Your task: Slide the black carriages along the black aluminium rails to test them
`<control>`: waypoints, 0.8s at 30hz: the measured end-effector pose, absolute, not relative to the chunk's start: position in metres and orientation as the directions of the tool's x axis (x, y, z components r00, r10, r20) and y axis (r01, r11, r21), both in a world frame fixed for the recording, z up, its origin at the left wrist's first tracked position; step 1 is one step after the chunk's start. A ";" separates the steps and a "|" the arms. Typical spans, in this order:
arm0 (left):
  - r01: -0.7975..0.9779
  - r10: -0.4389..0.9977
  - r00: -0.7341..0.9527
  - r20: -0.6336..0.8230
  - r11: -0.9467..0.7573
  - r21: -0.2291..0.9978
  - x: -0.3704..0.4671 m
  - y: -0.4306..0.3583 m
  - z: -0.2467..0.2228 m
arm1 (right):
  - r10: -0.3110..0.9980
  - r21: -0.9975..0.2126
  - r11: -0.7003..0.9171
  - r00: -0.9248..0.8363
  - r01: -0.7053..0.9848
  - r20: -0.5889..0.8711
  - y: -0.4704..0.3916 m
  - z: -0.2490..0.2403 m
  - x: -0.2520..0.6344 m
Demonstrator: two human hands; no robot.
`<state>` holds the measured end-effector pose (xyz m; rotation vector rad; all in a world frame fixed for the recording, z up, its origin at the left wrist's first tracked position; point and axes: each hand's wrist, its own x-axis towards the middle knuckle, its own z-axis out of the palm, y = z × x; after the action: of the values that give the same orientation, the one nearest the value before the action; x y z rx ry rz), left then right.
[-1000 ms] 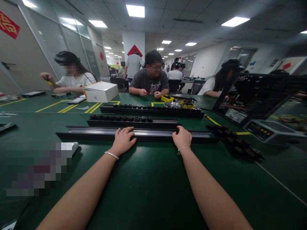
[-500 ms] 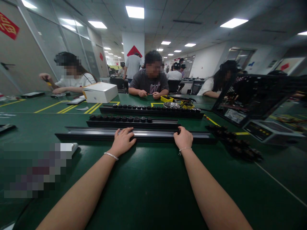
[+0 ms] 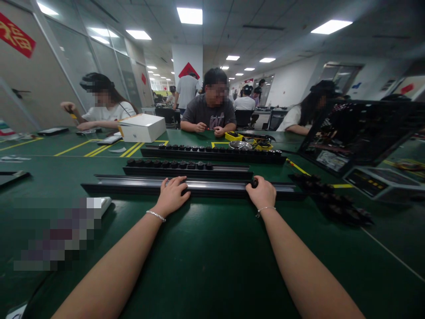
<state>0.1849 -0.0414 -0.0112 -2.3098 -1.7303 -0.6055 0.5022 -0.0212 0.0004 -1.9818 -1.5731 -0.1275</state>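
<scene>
Since the earlier frame, the right hand (image 3: 263, 192) has slid slightly farther right along the long rail (image 3: 215, 187). Beyond the left hand (image 3: 171, 195), toward the left, a white box (image 3: 144, 133) sits on the green counter (image 3: 212, 257). The left hand lies loosely spread over the long rail. Just beyond the hands is a shorter rail (image 3: 232, 174). The right hand, fingers narrow, holds a small black piece (image 3: 254, 183) at the long rail; dark parts (image 3: 341, 206) lie to its right.
</scene>
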 end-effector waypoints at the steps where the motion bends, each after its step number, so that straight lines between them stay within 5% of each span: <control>1: 0.950 0.871 0.234 0.432 -0.298 0.087 0.185 -0.041 -0.011 | 0.855 -0.390 -0.117 0.293 0.913 0.429 -0.021 0.000 0.503; 24: 0.952 0.874 0.231 0.427 -0.293 0.086 0.185 -0.041 -0.012 | 0.849 -0.401 -0.151 0.326 0.904 0.415 -0.024 0.003 0.515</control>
<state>0.1846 -0.0411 -0.0115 -2.3058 -1.7374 -0.5975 0.5153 -0.0236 0.0030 -2.0111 -1.5362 -0.1209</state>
